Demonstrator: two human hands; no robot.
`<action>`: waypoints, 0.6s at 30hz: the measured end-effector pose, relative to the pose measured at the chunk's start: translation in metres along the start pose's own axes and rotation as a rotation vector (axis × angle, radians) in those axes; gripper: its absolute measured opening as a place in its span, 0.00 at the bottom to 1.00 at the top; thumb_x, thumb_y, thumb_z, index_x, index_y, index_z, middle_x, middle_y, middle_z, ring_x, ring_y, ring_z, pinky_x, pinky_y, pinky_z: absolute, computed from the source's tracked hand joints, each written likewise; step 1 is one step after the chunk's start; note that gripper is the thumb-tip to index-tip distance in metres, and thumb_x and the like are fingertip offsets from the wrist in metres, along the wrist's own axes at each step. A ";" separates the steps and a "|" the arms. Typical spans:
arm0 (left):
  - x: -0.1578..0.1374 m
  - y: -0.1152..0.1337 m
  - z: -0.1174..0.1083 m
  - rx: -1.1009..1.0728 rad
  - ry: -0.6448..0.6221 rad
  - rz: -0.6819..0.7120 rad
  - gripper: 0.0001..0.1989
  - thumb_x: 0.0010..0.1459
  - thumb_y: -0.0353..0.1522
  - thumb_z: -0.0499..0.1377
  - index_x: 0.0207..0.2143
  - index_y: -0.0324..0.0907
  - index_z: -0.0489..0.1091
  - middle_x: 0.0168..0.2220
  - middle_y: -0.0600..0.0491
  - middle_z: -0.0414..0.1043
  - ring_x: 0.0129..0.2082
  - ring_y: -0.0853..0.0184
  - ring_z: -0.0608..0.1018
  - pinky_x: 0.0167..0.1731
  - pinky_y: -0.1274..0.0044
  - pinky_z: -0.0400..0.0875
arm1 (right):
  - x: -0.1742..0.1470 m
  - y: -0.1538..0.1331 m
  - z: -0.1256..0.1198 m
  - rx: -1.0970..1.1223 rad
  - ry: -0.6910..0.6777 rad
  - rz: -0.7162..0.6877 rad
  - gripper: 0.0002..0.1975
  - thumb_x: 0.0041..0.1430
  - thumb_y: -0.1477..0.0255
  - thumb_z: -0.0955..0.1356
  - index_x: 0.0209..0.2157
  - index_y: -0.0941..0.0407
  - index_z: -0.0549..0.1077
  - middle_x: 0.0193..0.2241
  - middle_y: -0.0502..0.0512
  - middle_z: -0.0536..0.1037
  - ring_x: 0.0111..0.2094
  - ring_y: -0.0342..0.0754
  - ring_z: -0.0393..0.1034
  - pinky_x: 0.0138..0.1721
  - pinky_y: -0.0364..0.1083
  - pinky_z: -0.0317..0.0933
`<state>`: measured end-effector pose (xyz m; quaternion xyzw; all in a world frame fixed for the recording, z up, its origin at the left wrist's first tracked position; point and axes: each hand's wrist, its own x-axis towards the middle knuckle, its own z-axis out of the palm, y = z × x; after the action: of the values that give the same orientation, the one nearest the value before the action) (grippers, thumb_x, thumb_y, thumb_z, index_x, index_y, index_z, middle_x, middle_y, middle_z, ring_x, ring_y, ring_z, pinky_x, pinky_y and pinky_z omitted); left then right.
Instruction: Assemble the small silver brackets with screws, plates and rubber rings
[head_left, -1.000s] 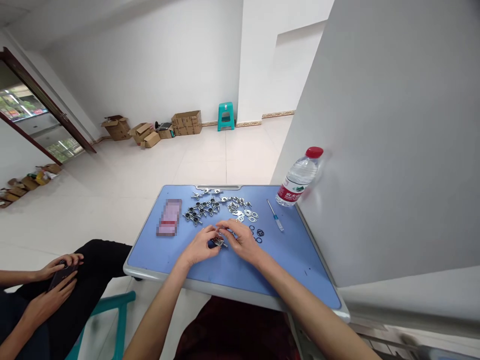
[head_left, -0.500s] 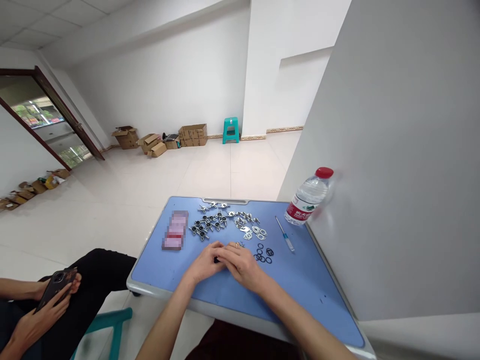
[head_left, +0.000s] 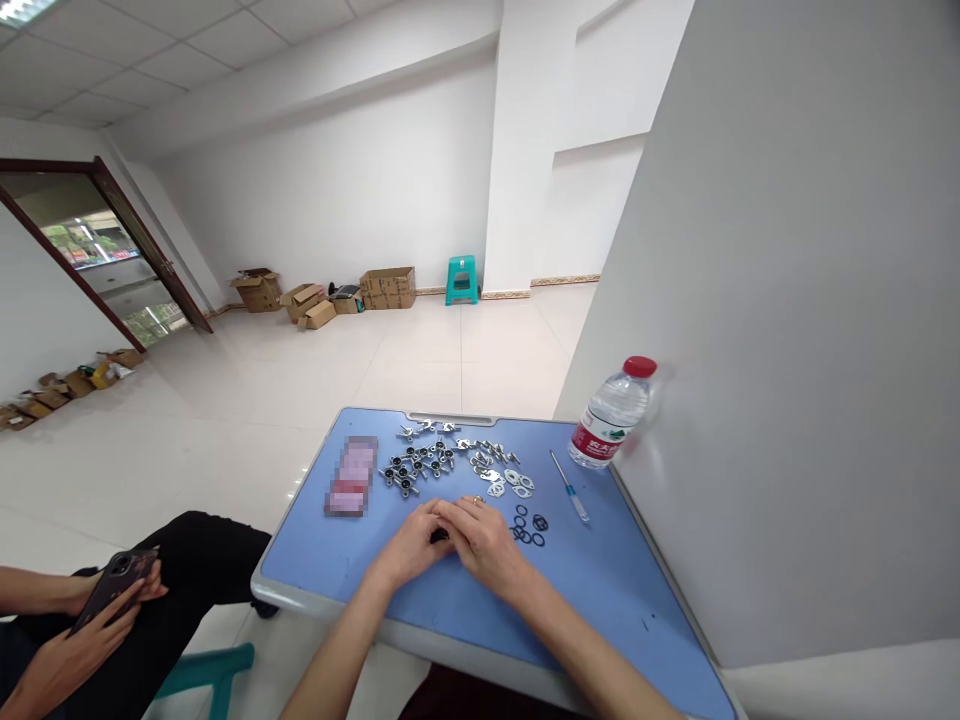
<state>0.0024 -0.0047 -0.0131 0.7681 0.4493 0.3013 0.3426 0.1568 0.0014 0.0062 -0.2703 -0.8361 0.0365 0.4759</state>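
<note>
Over the middle of the blue table (head_left: 600, 590), my left hand (head_left: 409, 545) and my right hand (head_left: 486, 542) meet, fingers curled and pressed together. Between them shows a bit of a small dark part (head_left: 439, 536), mostly hidden by the fingers. Just right of my right hand lie several black rubber rings (head_left: 523, 535). Beyond the hands are several metal fittings with black round centres (head_left: 415, 466), bare metal fittings (head_left: 491, 452) and flat metal plates with holes (head_left: 517, 483). A screwdriver (head_left: 577, 503) with a blue and clear handle lies farther right.
A water bottle (head_left: 611, 420) with a red cap stands at the table's right edge by the grey partition (head_left: 787, 350). A blurred pinkish rectangle (head_left: 352, 478) lies at left. To the left, another person's hands (head_left: 82, 635) hold a phone (head_left: 116, 588). Cardboard boxes (head_left: 388, 288) line the far wall.
The camera has tilted up slightly, so the table and room sit lower in view. My hands stay together over the same spot, with a small shift of the fingers.
</note>
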 end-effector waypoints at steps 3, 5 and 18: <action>0.001 0.003 -0.001 -0.020 0.000 0.014 0.06 0.56 0.24 0.59 0.33 0.41 0.74 0.43 0.51 0.73 0.44 0.63 0.74 0.47 0.72 0.69 | 0.000 0.003 -0.002 0.034 0.020 0.046 0.12 0.68 0.77 0.58 0.36 0.55 0.71 0.22 0.51 0.73 0.23 0.45 0.64 0.27 0.44 0.59; 0.001 0.005 -0.001 -0.033 -0.001 0.013 0.06 0.56 0.26 0.60 0.35 0.42 0.75 0.45 0.51 0.73 0.45 0.63 0.74 0.48 0.72 0.69 | -0.001 0.005 -0.005 0.116 0.047 0.105 0.11 0.67 0.75 0.59 0.35 0.54 0.72 0.23 0.51 0.75 0.23 0.45 0.67 0.27 0.44 0.61; 0.052 -0.001 -0.072 0.136 0.321 -0.073 0.13 0.61 0.39 0.56 0.43 0.43 0.74 0.42 0.50 0.75 0.41 0.62 0.76 0.41 0.72 0.70 | 0.003 0.022 -0.026 0.548 0.465 0.627 0.08 0.60 0.65 0.68 0.37 0.54 0.76 0.28 0.52 0.80 0.24 0.46 0.74 0.22 0.43 0.71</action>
<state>-0.0321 0.0609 0.0358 0.7146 0.5452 0.3764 0.2247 0.1863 0.0162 0.0157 -0.3752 -0.5451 0.3359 0.6703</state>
